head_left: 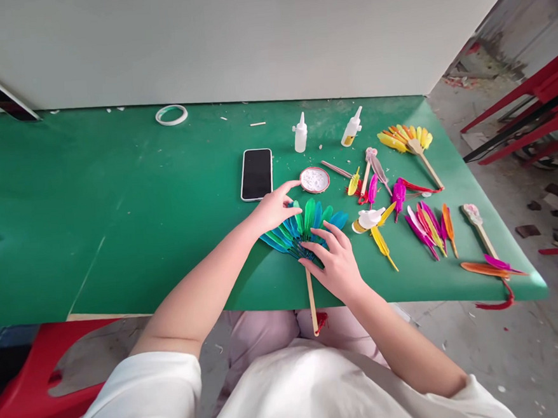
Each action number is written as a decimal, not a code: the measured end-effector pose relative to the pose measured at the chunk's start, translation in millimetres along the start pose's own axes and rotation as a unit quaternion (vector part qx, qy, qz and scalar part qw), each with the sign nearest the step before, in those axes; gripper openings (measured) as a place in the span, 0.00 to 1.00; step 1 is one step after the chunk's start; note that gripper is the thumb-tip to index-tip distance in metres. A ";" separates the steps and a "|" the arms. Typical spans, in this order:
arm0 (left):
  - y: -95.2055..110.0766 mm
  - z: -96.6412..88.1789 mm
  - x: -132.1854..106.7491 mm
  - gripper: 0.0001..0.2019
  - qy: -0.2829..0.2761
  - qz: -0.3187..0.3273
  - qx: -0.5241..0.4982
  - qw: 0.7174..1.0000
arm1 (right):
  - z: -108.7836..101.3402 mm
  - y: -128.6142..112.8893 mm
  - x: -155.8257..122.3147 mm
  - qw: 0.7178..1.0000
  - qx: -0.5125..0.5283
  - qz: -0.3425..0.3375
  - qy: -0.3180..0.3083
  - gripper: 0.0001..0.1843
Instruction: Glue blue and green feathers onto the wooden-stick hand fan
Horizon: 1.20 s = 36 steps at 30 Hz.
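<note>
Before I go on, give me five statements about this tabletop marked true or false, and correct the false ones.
1. The right hand is over the blue-and-green feather fan. True.
2. Its slim, pale wooden handle reaches past the green table's near edge. True.
3. The black-screened, white-edged phone lies right of the round, red-rimmed dish. False: it lies left.
4. Only one white plastic bottle is on the table. False: three are there.
5. The left hand holds the yellow-and-orange feather fan. False: that fan lies toward the table's right end.
</note>
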State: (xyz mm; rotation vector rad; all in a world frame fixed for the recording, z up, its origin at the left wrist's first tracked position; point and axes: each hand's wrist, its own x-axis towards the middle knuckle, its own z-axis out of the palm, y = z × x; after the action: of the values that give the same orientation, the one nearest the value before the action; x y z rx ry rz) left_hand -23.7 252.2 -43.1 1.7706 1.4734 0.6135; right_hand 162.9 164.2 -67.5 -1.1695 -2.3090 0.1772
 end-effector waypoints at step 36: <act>7.6 -7.4 14.4 0.22 -0.069 -0.005 -0.062 0.996 | 1.2 -0.1 0.4 1.000 -0.011 -0.008 -0.001 0.16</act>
State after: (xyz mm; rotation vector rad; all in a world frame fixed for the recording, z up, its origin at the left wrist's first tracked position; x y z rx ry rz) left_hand -21.3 267.4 -33.9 1.6749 1.3220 0.5545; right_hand 162.0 164.6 -68.3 -1.1624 -2.3265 0.1482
